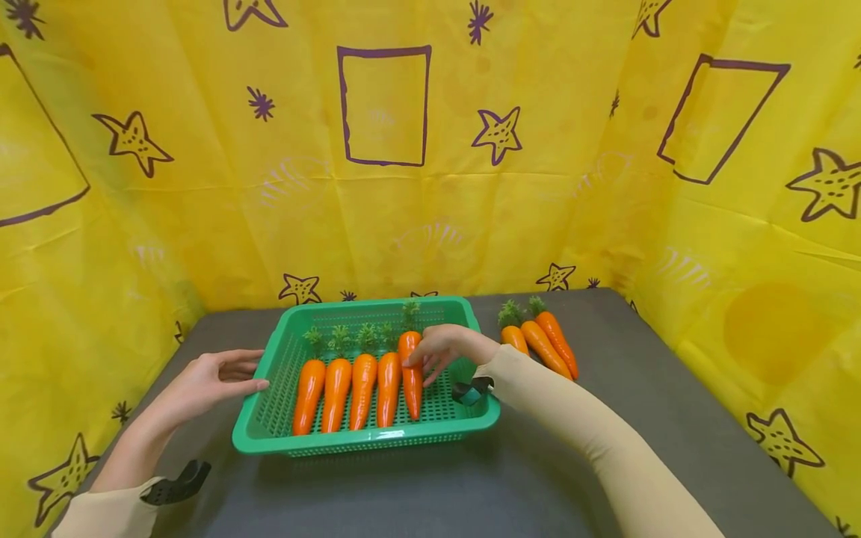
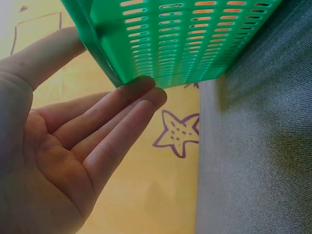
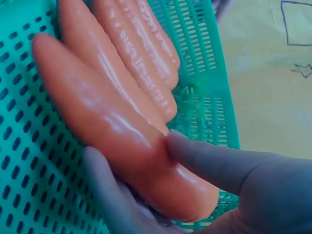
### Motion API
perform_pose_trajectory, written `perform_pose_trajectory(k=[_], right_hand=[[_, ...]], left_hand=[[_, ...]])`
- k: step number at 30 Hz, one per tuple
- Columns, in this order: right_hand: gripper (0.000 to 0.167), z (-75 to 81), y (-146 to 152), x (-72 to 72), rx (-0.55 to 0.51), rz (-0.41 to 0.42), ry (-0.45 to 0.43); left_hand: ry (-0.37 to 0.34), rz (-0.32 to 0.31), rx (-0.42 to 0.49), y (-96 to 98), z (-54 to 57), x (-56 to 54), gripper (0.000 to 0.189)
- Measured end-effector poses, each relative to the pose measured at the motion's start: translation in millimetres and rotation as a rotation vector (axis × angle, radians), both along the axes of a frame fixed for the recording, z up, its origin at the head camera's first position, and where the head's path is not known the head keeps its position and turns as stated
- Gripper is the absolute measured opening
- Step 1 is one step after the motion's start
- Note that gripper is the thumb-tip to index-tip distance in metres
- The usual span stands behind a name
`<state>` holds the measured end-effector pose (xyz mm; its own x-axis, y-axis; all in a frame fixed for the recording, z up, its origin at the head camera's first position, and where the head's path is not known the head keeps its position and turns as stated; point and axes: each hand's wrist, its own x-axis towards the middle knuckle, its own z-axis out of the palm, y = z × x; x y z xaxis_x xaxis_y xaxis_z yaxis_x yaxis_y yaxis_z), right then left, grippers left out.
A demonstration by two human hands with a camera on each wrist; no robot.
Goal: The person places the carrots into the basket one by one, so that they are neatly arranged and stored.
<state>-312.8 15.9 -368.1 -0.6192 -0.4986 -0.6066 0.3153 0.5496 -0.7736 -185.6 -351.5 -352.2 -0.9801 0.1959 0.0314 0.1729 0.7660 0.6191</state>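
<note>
A green plastic basket (image 1: 323,447) stands on the dark cloth, with a row of orange carrots inside, their green tops toward the back. My right hand (image 1: 449,348) pinches the rightmost carrot (image 1: 412,392) near its top end. In the right wrist view, thumb and fingers lie on either side of that carrot (image 3: 117,131), beside another carrot (image 3: 105,63). My left hand (image 1: 202,385) is at the basket's left side. Seen from the left wrist, its thumb touches the rim and its nearly straight fingers (image 2: 117,131) reach toward the outer wall (image 2: 170,48).
Right of the basket, three more carrots (image 1: 546,350) lie on the grey cloth surface (image 1: 646,433), one partly hidden by my right arm. A yellow curtain (image 1: 430,239) with purple stars and frames hangs behind and at both sides. Each wrist wears a dark strap (image 1: 176,484).
</note>
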Motion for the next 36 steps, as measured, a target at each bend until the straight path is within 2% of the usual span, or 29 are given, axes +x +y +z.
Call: perform_pose_trajectory(k=[5, 18, 27, 30, 34, 36], right_hand=[[0.039, -2.1, 0.4, -2.1, 0.030, 0.020, -0.020], [0.044, -6.2, 1.2, -8.1, 0.100, 0.065, -0.071], [0.071, -6.1, 1.2, -8.7, 0.104, 0.035, -0.096], [0.080, -5.8, 1.1, -8.8, 0.090, -0.003, -0.088], [0.079, -3.4, 2.2, -9.3, 0.073, -0.038, -0.058], [0.067, -1.8, 3.1, -9.5, 0.081, -0.023, -0.043]], left_hand=[[-0.001, 0.000, 0.003, -0.6, 0.7, 1.9, 0.066], [0.009, -0.006, -0.009, -0.8, 0.9, 2.0, 0.065], [0.013, -0.016, -0.007, 0.1, -0.2, 1.3, 0.065], [0.017, -0.016, -0.013, 0.3, 0.2, 1.5, 0.065], [0.019, -0.016, -0.012, 0.5, 0.9, 1.7, 0.065], [0.021, -0.016, -0.011, 0.4, 0.8, 1.6, 0.065]])
